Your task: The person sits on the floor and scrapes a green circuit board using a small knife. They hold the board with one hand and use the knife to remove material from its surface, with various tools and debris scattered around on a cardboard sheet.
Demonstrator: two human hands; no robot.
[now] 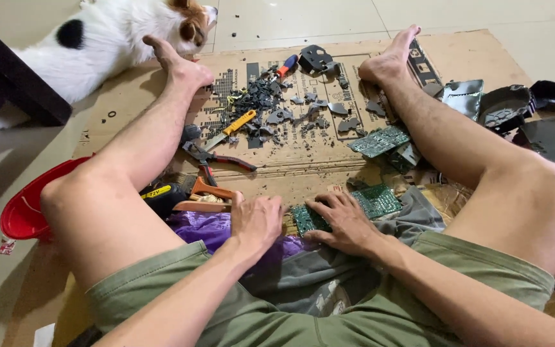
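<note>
Two hands worked low between the person's bare legs, over a sheet of cardboard (316, 164) on the floor. The right hand (345, 222) lay flat on a green board (354, 207), fingers spread wide and pressing down on its near left part; it gripped nothing, only bore on the surface. The board rested at the cardboard's near edge, partly on grey cloth (412, 215), just in front of the shorts. The left hand (256, 222) sat just beside it, knuckles up and fingers curled under. Whether it held anything could not be told, since the fingertips were hidden. It touched or nearly touched the board's left corner and lay over a purple bag (203, 228).

Just left of that hand lay an orange tool (207, 193) and a black and yellow tool (160, 193). Farther out were red-handled pliers (216, 157), a yellow-handled screwdriver (232, 127) and a heap of black plastic bits (258, 99). A second green board (379, 140) lay near the right shin, well apart from the hands. Black casing parts (505, 106) sat to the right beyond the leg. A red bowl (24, 205) showed under the left knee, and a white dog (117, 35) lay by the left foot.
</note>
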